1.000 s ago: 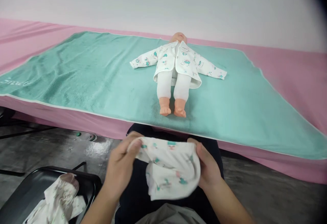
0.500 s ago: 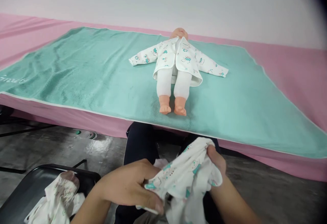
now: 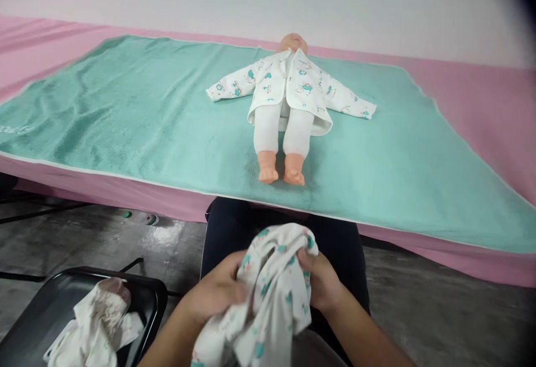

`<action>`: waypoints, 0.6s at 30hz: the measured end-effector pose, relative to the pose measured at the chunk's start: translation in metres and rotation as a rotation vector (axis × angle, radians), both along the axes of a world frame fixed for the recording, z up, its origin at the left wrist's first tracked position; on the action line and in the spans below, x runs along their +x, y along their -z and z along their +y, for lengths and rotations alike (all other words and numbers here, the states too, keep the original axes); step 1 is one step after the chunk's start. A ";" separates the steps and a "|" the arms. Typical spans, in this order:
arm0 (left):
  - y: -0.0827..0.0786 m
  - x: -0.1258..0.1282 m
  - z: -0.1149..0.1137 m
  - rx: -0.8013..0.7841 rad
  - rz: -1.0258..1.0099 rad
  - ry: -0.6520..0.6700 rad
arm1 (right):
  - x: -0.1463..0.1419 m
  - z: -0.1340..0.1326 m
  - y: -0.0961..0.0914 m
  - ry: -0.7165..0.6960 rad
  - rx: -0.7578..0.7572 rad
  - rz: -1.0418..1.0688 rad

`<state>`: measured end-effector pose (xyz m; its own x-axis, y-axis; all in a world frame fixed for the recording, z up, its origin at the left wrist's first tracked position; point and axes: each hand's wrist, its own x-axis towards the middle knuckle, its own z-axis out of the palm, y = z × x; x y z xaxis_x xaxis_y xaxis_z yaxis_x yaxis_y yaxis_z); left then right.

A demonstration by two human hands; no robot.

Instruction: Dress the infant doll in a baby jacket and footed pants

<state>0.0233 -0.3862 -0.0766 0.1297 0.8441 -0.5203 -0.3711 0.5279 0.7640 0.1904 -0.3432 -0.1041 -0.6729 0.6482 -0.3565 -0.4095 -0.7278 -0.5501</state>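
Note:
Over my lap, both hands grip a small white garment point(image 3: 268, 294) with teal and pink prints, bunched and hanging down between them. My left hand point(image 3: 215, 294) is closed on its left side and my right hand point(image 3: 320, 280) is closed on its upper right. A baby doll point(image 3: 285, 104) lies on its back on the teal towel point(image 3: 125, 115), feet toward me. It wears a matching printed jacket with the sleeves spread out and white leggings.
The towel covers a pink-sheeted bed point(image 3: 494, 110) against a white wall. At lower left a black chair seat point(image 3: 50, 305) carries a crumpled printed cloth point(image 3: 98, 319). Grey concrete floor shows under the bed edge.
The garment went from stretched flat between my hands to gathered in a bunch. Both hands have come closer together at the middle, and the view tilted slightly down.

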 end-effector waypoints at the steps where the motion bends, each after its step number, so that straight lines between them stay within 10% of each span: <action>1: 0.001 0.000 -0.004 -0.021 -0.052 0.049 | 0.000 0.001 0.004 0.046 -0.051 0.003; 6: -0.004 0.004 -0.001 -0.135 -0.261 -0.272 | -0.004 -0.015 0.021 -0.033 -0.165 0.007; 11: 0.002 0.010 0.002 -0.248 -0.182 -0.276 | 0.004 -0.024 0.019 -0.625 0.129 0.072; 16: 0.016 -0.002 -0.012 -0.092 -0.236 0.182 | 0.013 -0.004 0.012 -0.157 0.161 -0.035; 18: 0.013 -0.005 -0.011 -0.060 -0.250 0.169 | 0.007 -0.007 0.015 -0.161 0.094 0.019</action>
<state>0.0182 -0.3967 -0.0897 0.3960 0.7684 -0.5028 -0.4467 0.6396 0.6256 0.1974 -0.3507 -0.1189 -0.7766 0.5617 -0.2853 -0.3032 -0.7302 -0.6122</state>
